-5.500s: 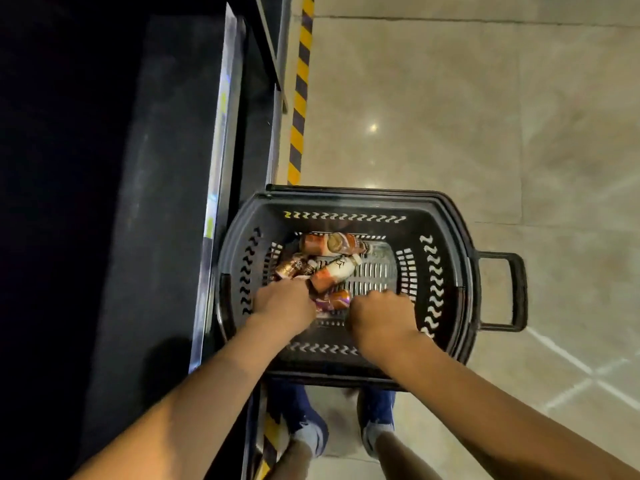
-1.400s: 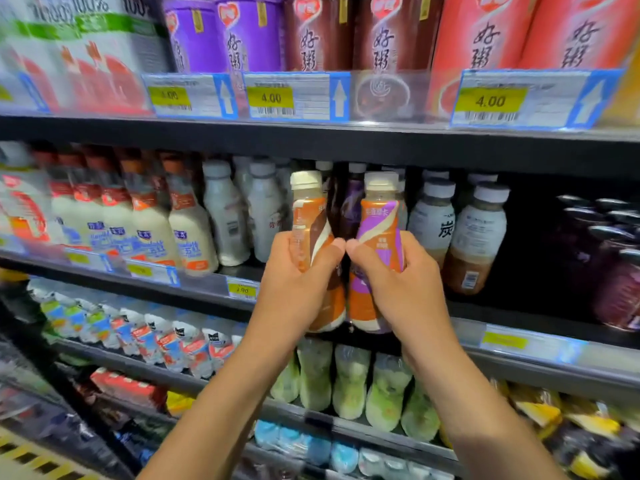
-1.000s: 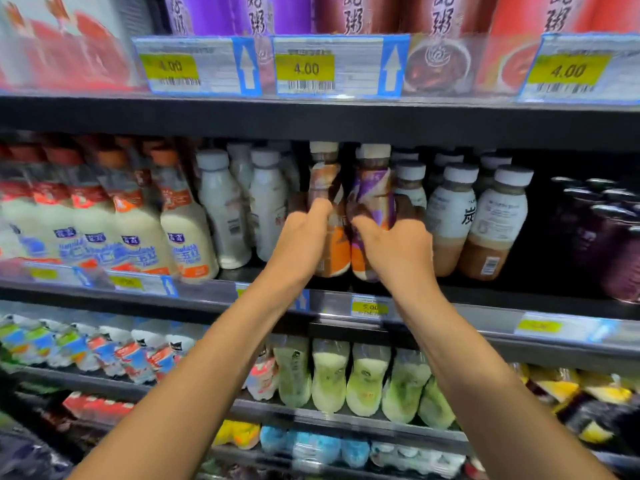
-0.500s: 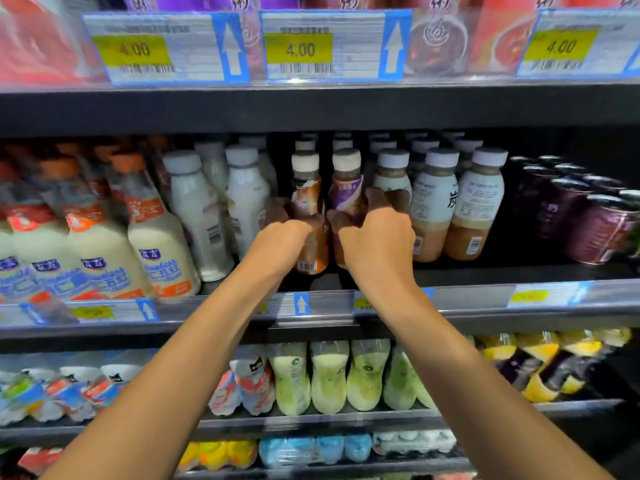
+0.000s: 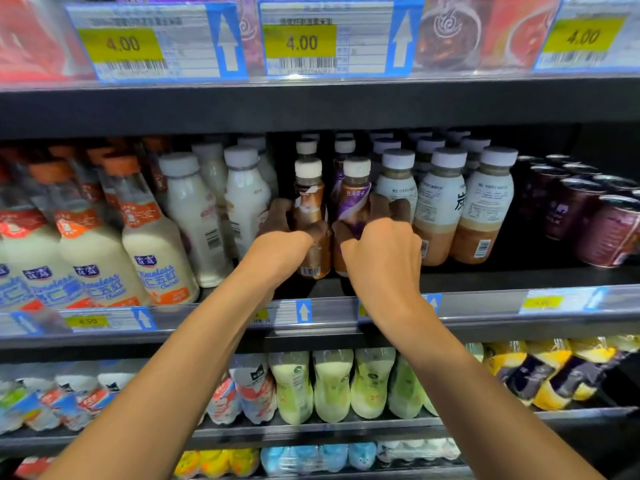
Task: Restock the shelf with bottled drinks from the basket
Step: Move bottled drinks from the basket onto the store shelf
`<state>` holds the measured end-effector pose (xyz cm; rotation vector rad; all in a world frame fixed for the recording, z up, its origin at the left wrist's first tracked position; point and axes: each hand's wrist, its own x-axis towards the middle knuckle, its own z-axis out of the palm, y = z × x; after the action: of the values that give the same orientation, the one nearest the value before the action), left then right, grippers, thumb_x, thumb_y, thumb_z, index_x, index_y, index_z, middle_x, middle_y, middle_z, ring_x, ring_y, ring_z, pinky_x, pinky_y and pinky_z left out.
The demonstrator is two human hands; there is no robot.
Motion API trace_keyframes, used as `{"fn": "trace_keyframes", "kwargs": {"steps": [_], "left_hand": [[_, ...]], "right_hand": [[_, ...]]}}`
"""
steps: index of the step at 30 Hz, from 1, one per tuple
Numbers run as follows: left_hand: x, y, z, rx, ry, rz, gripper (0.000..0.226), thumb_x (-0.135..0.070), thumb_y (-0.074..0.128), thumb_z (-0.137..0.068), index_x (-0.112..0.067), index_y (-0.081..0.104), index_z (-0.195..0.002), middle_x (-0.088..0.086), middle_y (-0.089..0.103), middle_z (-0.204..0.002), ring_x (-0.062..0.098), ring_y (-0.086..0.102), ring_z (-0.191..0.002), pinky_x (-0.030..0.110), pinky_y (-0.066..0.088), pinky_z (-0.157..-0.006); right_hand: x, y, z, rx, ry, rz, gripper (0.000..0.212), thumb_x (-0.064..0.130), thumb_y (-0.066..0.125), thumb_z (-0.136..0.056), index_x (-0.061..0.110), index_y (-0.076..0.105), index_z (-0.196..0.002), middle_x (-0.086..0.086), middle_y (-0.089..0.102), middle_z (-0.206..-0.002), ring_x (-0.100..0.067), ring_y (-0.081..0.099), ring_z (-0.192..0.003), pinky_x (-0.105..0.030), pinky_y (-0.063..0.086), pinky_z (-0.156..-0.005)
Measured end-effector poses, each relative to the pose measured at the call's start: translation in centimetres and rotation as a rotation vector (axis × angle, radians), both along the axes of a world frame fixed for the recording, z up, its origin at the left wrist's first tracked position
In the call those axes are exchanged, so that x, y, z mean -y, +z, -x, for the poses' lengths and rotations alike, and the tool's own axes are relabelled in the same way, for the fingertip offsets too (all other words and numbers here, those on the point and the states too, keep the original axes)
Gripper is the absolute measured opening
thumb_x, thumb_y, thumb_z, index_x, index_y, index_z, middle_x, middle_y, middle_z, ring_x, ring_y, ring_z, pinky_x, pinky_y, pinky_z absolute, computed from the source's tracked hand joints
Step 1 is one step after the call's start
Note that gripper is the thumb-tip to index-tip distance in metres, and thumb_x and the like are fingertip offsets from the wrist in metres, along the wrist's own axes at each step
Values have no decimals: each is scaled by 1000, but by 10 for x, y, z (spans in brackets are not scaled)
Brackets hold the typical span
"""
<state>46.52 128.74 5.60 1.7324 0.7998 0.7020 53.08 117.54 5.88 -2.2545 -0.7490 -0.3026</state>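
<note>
- A shop's drinks display fills the view, and the middle shelf [image 5: 485, 308] is taken here as the landmark. Yellow price tags [image 5: 300, 41] are clipped above it, and green bottles [image 5: 332, 386] are lined up below it.
- Near the front edge of the middle shelf, about its centre, two small bottles are held upright side by side: a brown-labelled bottle [image 5: 309, 206] and a purple-labelled bottle [image 5: 353, 199].
- The brown-labelled bottle is gripped by the left hand [image 5: 277, 252], its fingers [image 5: 277, 213] curled round the body.
- The purple-labelled bottle is gripped by the right hand [image 5: 381, 261], with the fingers [image 5: 391, 206] wrapped behind it.
- The left base appears to be set down on the middle shelf. The right base is hidden by the hand.
- White milk bottles [image 5: 194, 216] are ranged toward the left end of the middle shelf.
- Grey-capped bottles [image 5: 440, 202] are ranged toward the right end of the shelf, and dark cans [image 5: 588, 216] at the end itself.
- The placing step is judged to be in hand and nearly done for this pair, since similar bottles are seen in rows behind them.
- Next, both grips would need to be loosened and the hands drawn straight back, so that the close neighbours are not knocked.
- The basket is not in view, so what is left in it cannot be told.
</note>
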Motion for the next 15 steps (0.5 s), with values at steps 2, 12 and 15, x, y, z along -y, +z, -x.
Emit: {"fn": "trace_keyframes", "kwargs": {"steps": [2,12,15], "left_hand": [[-1,-2,-2,6,-6,-50,46,-40,70,-76,-30,53,-118,2,68,-110,29,66,-100,53,55,-89],[-16,0,-24,-122,48,-152,42,-37,60,-93,-21,48,-131,6,63,-123,30,60,-110,41,48,-97],[-19,3,-29,-161,42,-133,43,-38,56,-94,-24,45,-134,3,62,-123,30,60,-111,38,47,-99]], "right_hand": [[0,4,1,4,20,54,33,26,60,-89,9,46,-64,-8,43,-69,-31,43,-71,-32,34,-62],[-22,11,-13,54,41,232,46,26,57,-94,8,42,-134,-16,59,-125,-37,58,-113,-38,46,-86],[-30,20,-20,23,35,285,44,27,58,-95,8,40,-130,-17,60,-126,-39,58,-115,-40,47,-88]]}}
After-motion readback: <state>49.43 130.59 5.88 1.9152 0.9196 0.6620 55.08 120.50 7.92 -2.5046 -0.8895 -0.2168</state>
